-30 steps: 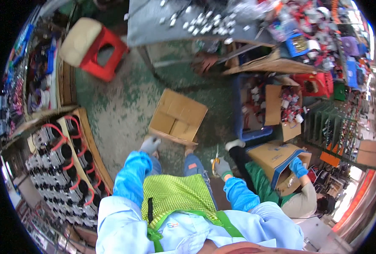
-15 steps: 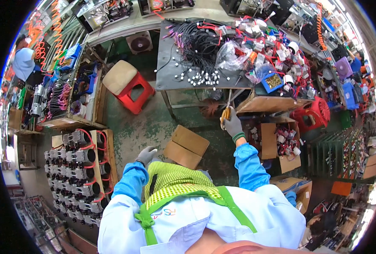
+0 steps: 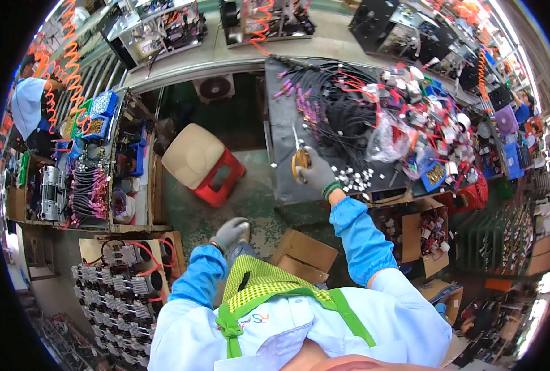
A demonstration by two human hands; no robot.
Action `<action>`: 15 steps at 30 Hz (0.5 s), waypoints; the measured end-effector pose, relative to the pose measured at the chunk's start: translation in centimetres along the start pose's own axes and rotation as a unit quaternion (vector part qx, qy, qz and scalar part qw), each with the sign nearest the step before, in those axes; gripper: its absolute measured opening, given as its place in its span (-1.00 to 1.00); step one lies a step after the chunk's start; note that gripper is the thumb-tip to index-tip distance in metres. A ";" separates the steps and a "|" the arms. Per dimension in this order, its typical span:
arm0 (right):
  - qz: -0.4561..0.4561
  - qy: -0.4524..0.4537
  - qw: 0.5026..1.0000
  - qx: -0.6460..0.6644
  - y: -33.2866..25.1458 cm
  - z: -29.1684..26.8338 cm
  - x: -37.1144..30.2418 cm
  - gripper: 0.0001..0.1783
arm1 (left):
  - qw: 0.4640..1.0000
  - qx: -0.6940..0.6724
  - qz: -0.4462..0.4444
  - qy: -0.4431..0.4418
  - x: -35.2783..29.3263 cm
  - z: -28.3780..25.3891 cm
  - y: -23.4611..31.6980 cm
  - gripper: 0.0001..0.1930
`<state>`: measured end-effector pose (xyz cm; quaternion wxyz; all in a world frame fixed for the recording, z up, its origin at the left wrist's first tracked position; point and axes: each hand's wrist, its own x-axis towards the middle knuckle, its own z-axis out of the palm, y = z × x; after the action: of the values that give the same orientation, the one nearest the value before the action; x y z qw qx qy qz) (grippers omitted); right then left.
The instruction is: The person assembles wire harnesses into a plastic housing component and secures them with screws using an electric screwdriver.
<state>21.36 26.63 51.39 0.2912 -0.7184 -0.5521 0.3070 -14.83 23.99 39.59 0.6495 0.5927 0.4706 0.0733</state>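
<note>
My right hand, in a grey glove, grips scissors by their yellow handles. Their blades point away from me, over the left part of the dark tabletop. Just beyond and to the right lies a bundle of black cables, some with purple ends. Several small white connectors are scattered beside the right hand. My left hand, also gloved, hangs low in front of my apron with its fingers loosely stretched. It holds nothing that I can see.
A red stool with a beige top stands left of the table. An open cardboard box lies on the floor below. Motor-like metal units stand in rows at left. A blue bin and a clear plastic bag sit among the wiring.
My right hand has moved the scissors left, from the table's front edge to above its left part. My view has shifted left and closer to the table. The left hand still hangs low.
</note>
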 end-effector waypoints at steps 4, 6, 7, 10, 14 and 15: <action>0.077 0.038 0.996 0.007 -2.1 2.9 9.7 -0.35 | 0.972 -0.161 -0.124 0.120 0.9 -11.3 -2.5 -0.57; 0.113 0.063 0.991 -0.021 -1.1 4.3 13.2 -0.36 | 0.936 -0.225 -0.189 0.195 -0.1 -16.6 -5.7 -0.56; 0.115 0.057 0.991 -0.027 -0.3 4.6 14.3 -0.36 | 0.921 -0.232 -0.213 0.227 -1.3 -19.1 -8.5 -0.56; 0.182 0.023 0.982 0.051 3.3 9.0 19.2 -0.30 | 0.946 0.216 -0.203 0.129 -10.7 -25.7 -25.3 -0.60; 0.233 0.028 0.972 -0.029 -1.4 8.1 18.7 -0.22 | 0.858 0.094 -0.489 0.126 -13.9 -24.0 -25.4 -0.65; 0.250 0.038 0.967 0.015 -0.3 8.0 18.9 -0.20 | 0.870 0.098 -0.469 0.117 -13.9 -24.6 -25.0 -0.65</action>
<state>18.90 45.67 44.18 0.2368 -0.8405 -0.3388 0.3503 -51.14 24.98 29.53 0.4867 0.3497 0.7704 -0.2176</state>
